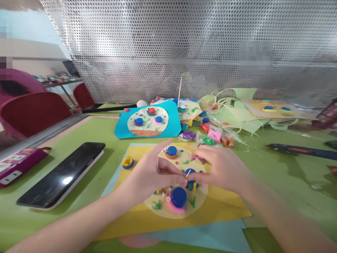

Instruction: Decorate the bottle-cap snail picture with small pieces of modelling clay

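My left hand (152, 172) reaches over a round cream paper disc (168, 207) on yellow paper (223, 211), its thumb and index finger pinched at the base of a thin white stick (188, 173). From the other side my right hand (223, 167) meets it: one digit touches near the stick, the others are bent and held apart from it. Right beneath the fingertips is a clay snail with a blue bottle cap (190, 172) and a striped body, partly hidden. Nearer me lies a pink clay snail with a blue cap (179, 196). Farther back is another capped snail (172, 151). Green clay grass (157, 205) decorates the disc.
A cap filled with yellow clay (127, 162) sits left of the disc. A phone (63, 175) and purple box (21, 165) lie left. Behind are a blue card with snails (173, 119), wrapped clay packets (207, 140) and paper strips (234, 105). A pen (300, 150) lies right.
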`<action>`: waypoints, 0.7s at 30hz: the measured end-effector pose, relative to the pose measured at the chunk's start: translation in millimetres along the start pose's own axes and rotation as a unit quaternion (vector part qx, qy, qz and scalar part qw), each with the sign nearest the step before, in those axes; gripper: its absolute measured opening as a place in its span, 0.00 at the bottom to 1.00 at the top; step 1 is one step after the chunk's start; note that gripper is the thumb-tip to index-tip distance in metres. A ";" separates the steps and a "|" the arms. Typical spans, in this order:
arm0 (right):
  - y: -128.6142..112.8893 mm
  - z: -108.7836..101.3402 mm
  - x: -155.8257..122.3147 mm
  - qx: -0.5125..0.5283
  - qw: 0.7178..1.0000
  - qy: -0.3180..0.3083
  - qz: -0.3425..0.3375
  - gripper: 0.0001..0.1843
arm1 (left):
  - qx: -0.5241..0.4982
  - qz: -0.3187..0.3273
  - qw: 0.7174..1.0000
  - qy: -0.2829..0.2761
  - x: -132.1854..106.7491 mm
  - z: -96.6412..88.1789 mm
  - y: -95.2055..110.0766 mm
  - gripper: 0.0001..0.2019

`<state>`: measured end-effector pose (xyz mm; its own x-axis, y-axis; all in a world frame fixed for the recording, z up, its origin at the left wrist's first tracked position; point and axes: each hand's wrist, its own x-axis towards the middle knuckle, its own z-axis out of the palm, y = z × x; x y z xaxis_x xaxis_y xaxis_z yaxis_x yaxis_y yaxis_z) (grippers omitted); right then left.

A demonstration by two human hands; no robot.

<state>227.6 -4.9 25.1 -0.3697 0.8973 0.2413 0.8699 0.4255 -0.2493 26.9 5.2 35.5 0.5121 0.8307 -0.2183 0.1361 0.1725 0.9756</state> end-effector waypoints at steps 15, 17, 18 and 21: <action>5.7 2.8 -2.6 0.240 0.969 0.032 -0.054 0.11 | 0.012 -0.016 0.999 0.027 10.2 -7.4 -1.1 0.42; 5.0 5.3 -1.9 0.253 0.965 0.033 -0.066 0.09 | 0.000 -0.030 0.999 0.025 10.4 -6.3 -1.8 0.42; 4.7 6.1 -1.5 0.256 0.963 0.034 -0.071 0.07 | -0.005 -0.036 0.999 0.024 10.5 -5.6 -1.9 0.42; 4.3 6.3 -1.1 0.258 0.962 0.037 -0.082 0.03 | -0.020 -0.051 0.998 0.025 11.3 -3.4 -1.8 0.41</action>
<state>229.7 -3.3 17.8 -0.4482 0.8100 0.3782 0.5169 0.5800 -0.6297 29.6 16.1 31.3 0.4543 0.8330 -0.3157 0.1503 0.2777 0.9488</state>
